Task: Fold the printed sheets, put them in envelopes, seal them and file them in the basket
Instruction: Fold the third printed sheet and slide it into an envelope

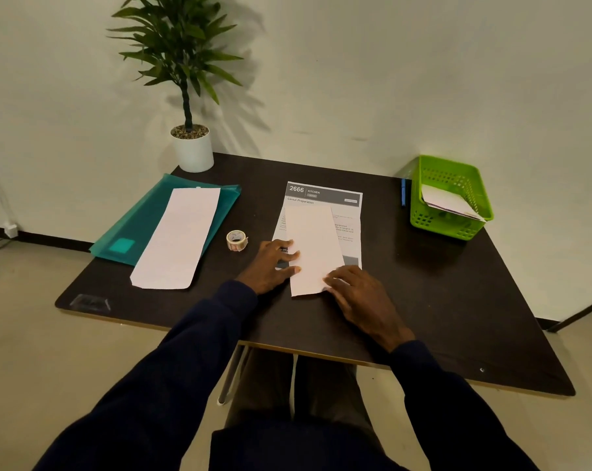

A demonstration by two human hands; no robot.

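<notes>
At table centre, I see folded white strip [313, 246] on printed sheet [323, 212]. Left hand [270, 266] and right hand [362, 297] lie flat, pressing strip, fingers spread, gripping nothing. Green mesh basket [457, 229] holds some filed envelopes. Long smooth envelope [177, 237] and tape roll [236, 240] untouched; inserting, sealing left, I judge.

The person wears a dark navy long-sleeved top, its soft fabric sleeves running down both arms to plain cuffs at the wrists (no buttons or markings show). The bare left hand [270, 266] and bare right hand [359, 294] carry no rings or watch. Below the table edge, dark greyish-brown trousers cover both legs.
</notes>
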